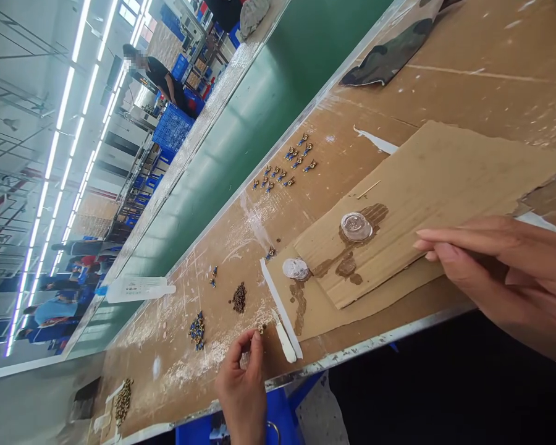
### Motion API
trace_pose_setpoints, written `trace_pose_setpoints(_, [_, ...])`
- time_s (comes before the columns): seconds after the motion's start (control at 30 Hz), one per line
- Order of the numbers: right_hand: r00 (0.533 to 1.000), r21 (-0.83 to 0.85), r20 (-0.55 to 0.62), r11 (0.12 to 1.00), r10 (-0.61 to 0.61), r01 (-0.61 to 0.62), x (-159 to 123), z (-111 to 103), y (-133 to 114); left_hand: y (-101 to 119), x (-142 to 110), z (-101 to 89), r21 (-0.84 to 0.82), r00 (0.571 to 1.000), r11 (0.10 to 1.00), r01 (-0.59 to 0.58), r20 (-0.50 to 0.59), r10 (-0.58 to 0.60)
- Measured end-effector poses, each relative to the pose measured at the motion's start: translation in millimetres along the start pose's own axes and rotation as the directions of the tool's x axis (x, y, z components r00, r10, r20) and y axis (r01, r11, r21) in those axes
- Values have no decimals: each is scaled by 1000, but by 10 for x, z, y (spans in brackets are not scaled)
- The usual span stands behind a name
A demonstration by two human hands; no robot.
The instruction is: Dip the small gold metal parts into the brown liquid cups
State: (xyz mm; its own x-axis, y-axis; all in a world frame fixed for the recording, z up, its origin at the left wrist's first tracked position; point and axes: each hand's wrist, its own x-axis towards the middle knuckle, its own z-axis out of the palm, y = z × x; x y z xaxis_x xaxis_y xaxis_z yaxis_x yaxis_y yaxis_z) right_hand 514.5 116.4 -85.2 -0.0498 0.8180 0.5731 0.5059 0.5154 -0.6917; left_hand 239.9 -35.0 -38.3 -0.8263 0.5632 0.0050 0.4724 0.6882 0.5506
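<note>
My left hand (243, 383) rests at the near edge of the brown worktable (467, 80), its thumb and forefinger pinched together beside a tiny dark piece (261, 328); what sits in the pinch is too small to name. My right hand (495, 272) lies over the corner of a torn cardboard sheet (445, 179), fingers stretched out together, holding nothing. Around the left hand are a heap of small brown beads (239, 298), a cluster of small blue and gold pieces (197, 329) and a white strip (280, 309).
Two clear round lids (356, 226) (295, 268) sit on stained cardboard. Rows of blue and gold pieces (285, 167) lie farther back. A white bottle (136, 289) lies on the green conveyor belt (241, 142). Camouflage cloth (389, 52) lies beyond. Other people work in the background.
</note>
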Motion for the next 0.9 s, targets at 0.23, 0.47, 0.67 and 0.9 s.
trace_pose_setpoints(0.23, [998,-15,18,998,55,-54,-23,-16,-5,44,-13,7,55,1000,998,11,2,-11])
trace_pose_setpoints(0.47, [1000,-23,-4,1000,-4,4,-8,-3,8,24,34,2,59,1000,998,-18,-2,18])
trace_pose_setpoints(0.67, [1000,-26,11,1000,13,-13,-6,-23,-9,43,57,2,95,996,991,-90,16,89])
trace_pose_setpoints(0.9, [1000,-23,8,1000,-14,14,11,-12,-16,146,123,-55,234,946,918,-321,125,299])
